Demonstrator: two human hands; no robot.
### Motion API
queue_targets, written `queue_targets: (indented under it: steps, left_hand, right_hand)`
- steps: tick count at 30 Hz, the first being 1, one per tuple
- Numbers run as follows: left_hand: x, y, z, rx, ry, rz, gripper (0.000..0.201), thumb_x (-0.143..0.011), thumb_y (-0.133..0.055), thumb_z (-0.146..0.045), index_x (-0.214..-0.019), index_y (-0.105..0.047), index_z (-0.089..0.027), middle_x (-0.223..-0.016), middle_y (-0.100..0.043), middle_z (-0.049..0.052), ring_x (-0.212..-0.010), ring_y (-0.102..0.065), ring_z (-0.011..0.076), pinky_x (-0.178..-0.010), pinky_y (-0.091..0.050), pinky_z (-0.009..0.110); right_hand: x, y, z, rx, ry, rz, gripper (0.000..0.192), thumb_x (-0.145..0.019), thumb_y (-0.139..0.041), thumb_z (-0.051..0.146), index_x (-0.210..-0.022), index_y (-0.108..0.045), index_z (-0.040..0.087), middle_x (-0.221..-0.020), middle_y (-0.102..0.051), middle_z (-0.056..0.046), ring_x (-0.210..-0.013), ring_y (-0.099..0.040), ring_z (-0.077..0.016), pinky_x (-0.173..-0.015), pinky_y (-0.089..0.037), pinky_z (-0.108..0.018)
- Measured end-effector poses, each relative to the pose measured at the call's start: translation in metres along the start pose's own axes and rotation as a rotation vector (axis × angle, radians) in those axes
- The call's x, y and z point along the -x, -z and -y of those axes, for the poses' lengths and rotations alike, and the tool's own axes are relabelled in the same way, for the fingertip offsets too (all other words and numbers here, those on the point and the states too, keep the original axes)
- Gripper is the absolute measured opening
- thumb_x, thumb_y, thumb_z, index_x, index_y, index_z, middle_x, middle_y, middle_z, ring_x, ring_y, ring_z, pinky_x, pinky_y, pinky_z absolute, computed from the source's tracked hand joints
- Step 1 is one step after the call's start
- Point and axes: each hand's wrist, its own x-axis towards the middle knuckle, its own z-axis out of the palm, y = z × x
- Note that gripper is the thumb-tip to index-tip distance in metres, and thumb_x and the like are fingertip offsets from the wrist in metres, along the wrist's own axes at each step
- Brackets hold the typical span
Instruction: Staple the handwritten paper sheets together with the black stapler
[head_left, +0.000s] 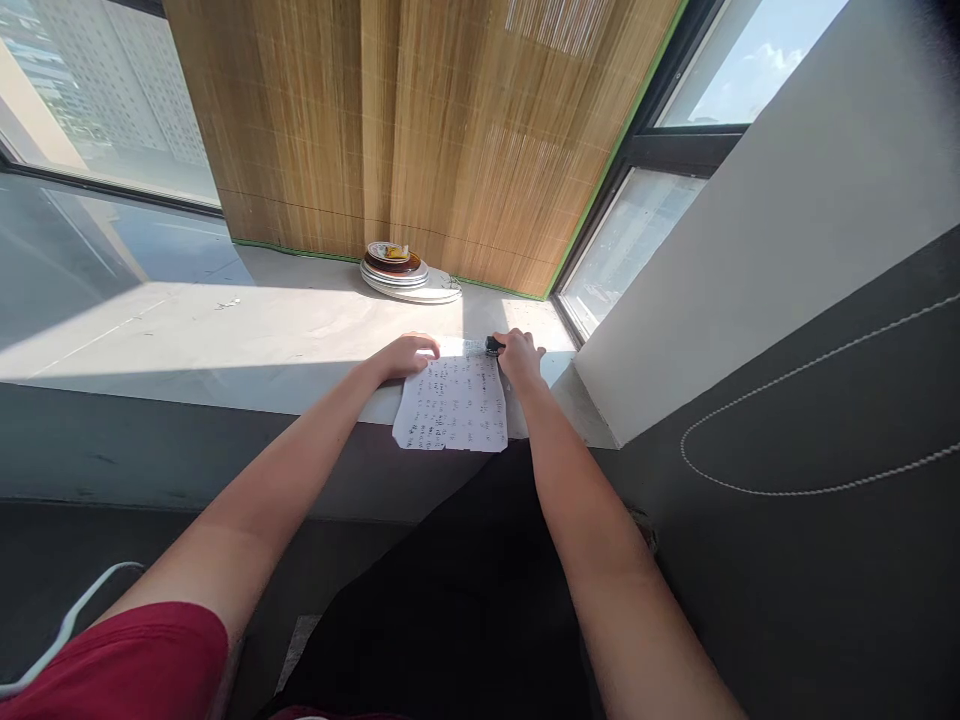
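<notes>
A white sheet of paper [454,405] covered in rows of dark handwriting lies on the window sill, its near end reaching past the sill's front edge. My left hand [405,357] is at the sheet's upper left edge, fingers curled and thumb against the paper. At the upper right corner, my right hand [520,355] is closed around a small black tool [493,345] with a shiny metal edge, perhaps a stapler. That tool sits over the top edge of the paper. Its exact kind is too small to make out, and my fingers hide part of it.
Behind the paper stands a stack of plates [397,280], against a bamboo blind [420,130]. To the right are a window frame [637,150] and a white wall [750,240]. A beaded cord [787,493] hangs at far right. Sunlight falls across the sill [300,330].
</notes>
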Motion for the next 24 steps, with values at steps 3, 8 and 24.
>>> queue_targets:
  steps: [3, 8, 24]
  left_hand:
    - [0.0, -0.001, 0.001, 0.011, -0.006, -0.004, 0.039, -0.077, -0.057, -0.018, -0.105, -0.084, -0.023, -0.134, -0.079, 0.007, -0.133, -0.066, 0.03, -0.124, -0.048, 0.048]
    - [-0.001, -0.001, -0.001, 0.018, -0.008, -0.015, 0.04, -0.075, -0.056, -0.017, -0.103, -0.084, -0.022, -0.13, -0.079, 0.007, -0.128, -0.068, 0.029, -0.122, -0.05, 0.046]
    - [0.0, 0.003, -0.007, -0.034, 0.031, -0.004, 0.038, -0.075, -0.056, -0.017, -0.1, -0.084, -0.023, -0.132, -0.079, 0.006, -0.135, -0.065, 0.0319, -0.125, -0.047, 0.047]
  right_hand:
    - [-0.003, -0.005, 0.001, 0.049, 0.018, 0.0, 0.066, -0.101, -0.043, 0.0, -0.156, -0.066, 0.027, -0.147, -0.065, -0.015, -0.142, -0.05, -0.037, -0.119, -0.038, -0.061]
    - [-0.002, -0.015, 0.003, 0.148, 0.095, -0.021, 0.042, -0.107, -0.054, 0.022, -0.146, -0.071, 0.025, -0.142, -0.064, -0.019, -0.141, -0.05, -0.0428, -0.121, -0.035, -0.069]
    - [0.017, -0.002, -0.021, -0.064, -0.123, -0.485, 0.052, -0.106, -0.043, 0.013, -0.155, -0.058, 0.022, -0.139, -0.059, -0.023, -0.132, -0.051, -0.0395, -0.106, -0.049, -0.063]
